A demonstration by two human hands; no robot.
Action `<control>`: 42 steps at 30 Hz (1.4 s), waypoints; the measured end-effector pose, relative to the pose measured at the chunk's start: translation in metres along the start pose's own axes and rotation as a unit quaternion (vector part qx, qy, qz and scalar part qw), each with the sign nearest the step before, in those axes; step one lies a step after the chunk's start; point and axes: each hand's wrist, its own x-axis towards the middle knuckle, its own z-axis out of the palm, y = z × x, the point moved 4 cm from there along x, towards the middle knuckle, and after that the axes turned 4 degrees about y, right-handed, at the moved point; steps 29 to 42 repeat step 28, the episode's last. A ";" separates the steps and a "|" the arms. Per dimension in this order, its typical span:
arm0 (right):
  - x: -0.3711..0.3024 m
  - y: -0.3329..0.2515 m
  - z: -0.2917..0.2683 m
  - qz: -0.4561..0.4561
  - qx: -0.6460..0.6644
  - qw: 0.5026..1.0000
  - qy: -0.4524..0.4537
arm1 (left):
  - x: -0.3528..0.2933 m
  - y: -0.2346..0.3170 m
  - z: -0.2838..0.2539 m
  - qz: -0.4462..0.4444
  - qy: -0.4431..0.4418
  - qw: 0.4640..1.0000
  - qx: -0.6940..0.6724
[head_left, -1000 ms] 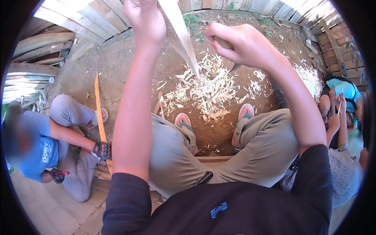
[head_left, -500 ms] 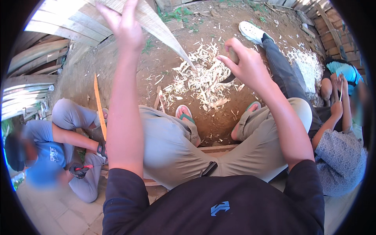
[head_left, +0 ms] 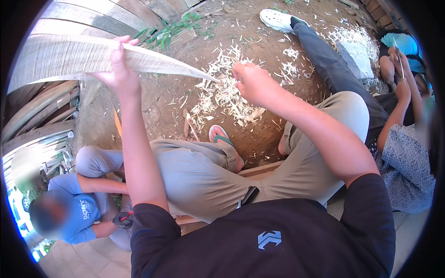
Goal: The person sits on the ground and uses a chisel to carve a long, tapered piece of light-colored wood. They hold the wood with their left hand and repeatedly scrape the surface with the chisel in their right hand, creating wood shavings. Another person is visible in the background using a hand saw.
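A long pale wooden board (head_left: pixel 69 58), broad on the left and tapering to a point over the shavings, reaches across in front of me. My left hand (head_left: pixel 123 74) is closed around its lower edge, some fingers hidden behind the wood. My right hand (head_left: pixel 254 82) makes a fist just right of the board's narrow tip, apart from it. That fist hides the knife whose handle and dark curved blade showed in it half a second ago. Curled wood shavings (head_left: pixel 241 109) lie heaped on the dirt beneath the tip and my right hand.
At left sits a person (head_left: pixel 85 208) with a dark glove around a red-handled tool. Other people (head_left: pixel 408 162) sit at right, one leg in dark trousers (head_left: pixel 320 60) stretching toward the shavings. Stacked planks (head_left: pixel 41 111) stand at far left; a wooden wall (head_left: pixel 102 16) rises behind.
The board has swung from steeply slanted to nearly level, its broad end now at left. My left hand moved down and left, my right hand left and slightly down; the knife dropped from sight.
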 end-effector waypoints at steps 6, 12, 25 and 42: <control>0.004 0.014 -0.006 0.021 -0.039 0.998 -0.043 | 0.004 -0.002 0.008 -0.023 -0.031 0.999 0.022; 0.006 0.014 -0.011 0.027 -0.066 0.993 -0.099 | 0.006 -0.010 0.010 0.037 0.006 0.957 0.288; -0.023 -0.026 -0.005 -0.046 -0.126 0.972 -0.195 | 0.003 -0.005 -0.007 -0.089 -0.011 0.991 0.098; -0.026 -0.039 -0.004 0.024 -0.144 0.944 -0.297 | -0.003 -0.006 -0.014 -0.108 -0.003 0.990 0.095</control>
